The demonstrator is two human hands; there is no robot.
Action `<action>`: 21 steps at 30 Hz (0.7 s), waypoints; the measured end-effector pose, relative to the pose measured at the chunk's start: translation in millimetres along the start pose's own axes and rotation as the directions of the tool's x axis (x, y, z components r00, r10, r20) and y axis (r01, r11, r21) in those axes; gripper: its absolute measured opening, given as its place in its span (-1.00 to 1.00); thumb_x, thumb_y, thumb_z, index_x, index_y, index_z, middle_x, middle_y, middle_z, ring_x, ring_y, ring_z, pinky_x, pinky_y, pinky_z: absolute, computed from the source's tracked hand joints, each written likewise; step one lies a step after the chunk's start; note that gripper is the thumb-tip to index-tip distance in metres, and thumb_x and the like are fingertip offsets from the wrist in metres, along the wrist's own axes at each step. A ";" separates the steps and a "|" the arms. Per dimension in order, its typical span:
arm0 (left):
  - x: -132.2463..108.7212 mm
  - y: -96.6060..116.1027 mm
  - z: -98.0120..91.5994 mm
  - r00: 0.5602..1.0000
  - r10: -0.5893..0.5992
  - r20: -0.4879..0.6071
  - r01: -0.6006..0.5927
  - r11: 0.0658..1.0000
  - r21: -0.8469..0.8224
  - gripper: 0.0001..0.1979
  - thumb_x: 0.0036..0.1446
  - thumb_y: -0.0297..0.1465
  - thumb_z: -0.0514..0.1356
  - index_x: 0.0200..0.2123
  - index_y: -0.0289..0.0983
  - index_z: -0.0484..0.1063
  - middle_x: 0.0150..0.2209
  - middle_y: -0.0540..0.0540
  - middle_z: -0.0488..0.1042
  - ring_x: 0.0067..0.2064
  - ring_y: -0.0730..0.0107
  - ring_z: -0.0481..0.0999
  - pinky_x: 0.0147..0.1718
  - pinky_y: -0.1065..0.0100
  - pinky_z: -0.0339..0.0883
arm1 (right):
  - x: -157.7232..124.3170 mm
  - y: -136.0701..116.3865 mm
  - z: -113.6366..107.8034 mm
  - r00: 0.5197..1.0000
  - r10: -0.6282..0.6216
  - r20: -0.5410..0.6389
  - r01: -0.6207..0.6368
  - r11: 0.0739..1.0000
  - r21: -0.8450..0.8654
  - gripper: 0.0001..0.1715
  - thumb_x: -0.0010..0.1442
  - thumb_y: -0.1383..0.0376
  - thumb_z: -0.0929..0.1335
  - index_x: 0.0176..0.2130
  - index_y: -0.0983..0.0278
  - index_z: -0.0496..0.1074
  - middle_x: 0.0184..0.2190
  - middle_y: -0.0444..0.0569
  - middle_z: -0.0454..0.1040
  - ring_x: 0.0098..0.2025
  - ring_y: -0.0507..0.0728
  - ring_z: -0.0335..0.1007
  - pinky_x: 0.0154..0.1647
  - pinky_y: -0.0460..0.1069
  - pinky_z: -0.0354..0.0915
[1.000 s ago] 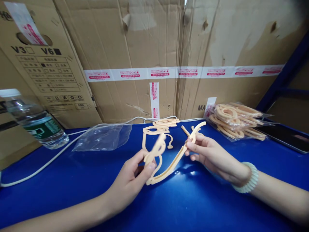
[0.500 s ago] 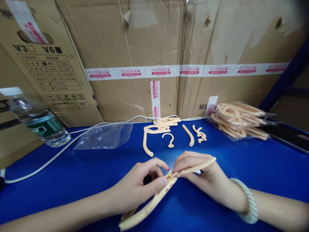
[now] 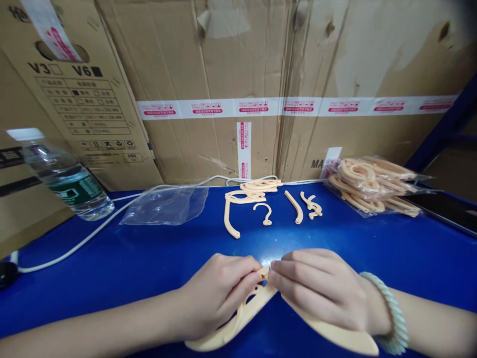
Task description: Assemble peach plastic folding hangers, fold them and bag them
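Between my hands is a beige plastic folding hanger (image 3: 249, 311), its two arms meeting near my fingertips in a wide V. My left hand (image 3: 218, 293) is closed around the slotted left arm, close to the joint. The right arm (image 3: 341, 334) slopes down beneath my right hand (image 3: 322, 288), whose fingers pinch it at the joint. My fingertips hide most of the joint itself. Beyond my hands lie a loose hanger hook (image 3: 267, 215), a curved hanger arm (image 3: 231, 221), a single straight-ish arm (image 3: 294, 207) and a small cluster of hooks (image 3: 312, 205).
More hanger parts (image 3: 261, 186) are heaped at the back. Bagged hanger parts (image 3: 372, 184) sit at right beside a dark flat device (image 3: 447, 211). An empty plastic bag (image 3: 164, 206), white cable (image 3: 74, 247) and water bottle (image 3: 74, 184) are at left. Cardboard (image 3: 208, 144) walls the back.
The right arm of the hanger has swung from pointing up and right to sloping down and right. My right hand has turned over it, back facing up. The left fingers have closed in.
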State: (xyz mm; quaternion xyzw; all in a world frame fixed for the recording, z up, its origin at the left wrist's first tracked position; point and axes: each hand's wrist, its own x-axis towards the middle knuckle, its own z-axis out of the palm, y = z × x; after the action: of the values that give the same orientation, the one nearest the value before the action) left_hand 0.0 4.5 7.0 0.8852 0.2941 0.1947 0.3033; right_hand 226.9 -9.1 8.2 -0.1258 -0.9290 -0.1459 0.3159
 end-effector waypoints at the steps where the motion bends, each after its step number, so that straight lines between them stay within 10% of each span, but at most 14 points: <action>1: -0.4 -0.3 0.2 1.000 -0.003 0.001 0.003 1.000 -0.018 -0.65 0.39 -0.33 -0.11 -0.43 -0.25 0.30 -0.50 0.02 0.29 -0.48 0.42 0.26 -0.43 0.39 0.09 | 0.3 -2.4 -0.5 0.998 -0.056 0.008 0.056 0.998 -0.042 -0.67 0.32 0.45 0.19 -0.22 0.34 0.52 -0.32 0.10 0.61 -0.29 0.15 0.52 -0.38 0.01 0.45; 5: -1.2 -3.3 -0.8 0.991 -0.134 -0.006 0.129 0.962 -0.241 -0.61 0.39 -0.23 -0.11 -0.42 -0.25 0.32 -0.54 0.04 0.29 -0.51 0.44 0.27 -0.45 0.43 0.14 | 3.0 -1.5 -8.9 0.996 -0.071 -0.056 0.069 0.997 -0.047 -0.64 0.31 0.45 0.18 -0.22 0.24 0.53 -0.28 0.07 0.60 -0.20 0.16 0.51 -0.32 0.02 0.45; 9: 2.8 -8.2 -3.0 0.950 -0.293 0.104 0.291 0.719 -0.631 -0.52 0.25 0.02 0.01 -0.27 -0.31 0.39 -0.55 -0.01 0.39 -0.57 0.44 0.33 -0.53 0.43 0.18 | 1.4 36.8 -34.8 0.942 0.312 -0.122 -0.314 0.950 0.008 -0.69 0.32 0.47 0.18 -0.13 0.24 0.44 -0.22 0.06 0.55 -0.09 0.16 0.46 -0.13 0.05 0.40; 12: 6.8 -9.5 -4.0 0.940 -0.319 0.123 0.297 0.583 -0.756 -0.44 0.11 0.11 0.14 -0.24 -0.34 0.40 -0.50 -0.09 0.47 -0.55 0.42 0.40 -0.52 0.42 0.22 | -14.2 81.8 -52.5 0.771 0.628 -0.109 -0.629 0.777 0.024 -0.78 0.31 0.26 0.24 -0.32 0.26 0.41 -0.30 0.08 0.51 -0.26 0.19 0.46 -0.22 0.10 0.38; 17: 8.5 -9.3 -4.6 0.943 -0.311 0.115 0.276 0.541 -0.794 -0.46 0.09 0.08 0.20 -0.24 -0.34 0.41 -0.49 -0.11 0.51 -0.54 0.41 0.44 -0.51 0.42 0.25 | -56.6 134.2 -50.9 0.340 0.823 0.455 -0.922 0.388 -0.012 -0.50 0.18 0.10 0.30 -0.01 0.38 0.39 -0.58 -0.06 0.47 -0.57 0.12 0.39 -0.55 -0.01 0.29; 21: 9.0 -10.8 -6.9 0.937 -0.342 0.078 0.252 0.501 -0.828 -0.54 0.12 0.00 0.23 -0.24 -0.32 0.44 -0.42 -0.09 0.50 -0.47 0.41 0.46 -0.45 0.41 0.28 | -69.7 143.7 -44.1 0.274 0.853 0.445 -0.929 0.354 -0.107 -0.45 0.20 0.12 0.27 0.05 0.43 0.39 -0.60 -0.04 0.47 -0.60 0.13 0.38 -0.57 -0.01 0.27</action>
State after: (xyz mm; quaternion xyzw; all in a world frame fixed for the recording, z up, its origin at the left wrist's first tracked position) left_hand -1.2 20.1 6.6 0.5638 0.3295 0.2969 0.6967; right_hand 351.6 98.6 25.7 -0.6258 -0.7481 0.1704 0.1402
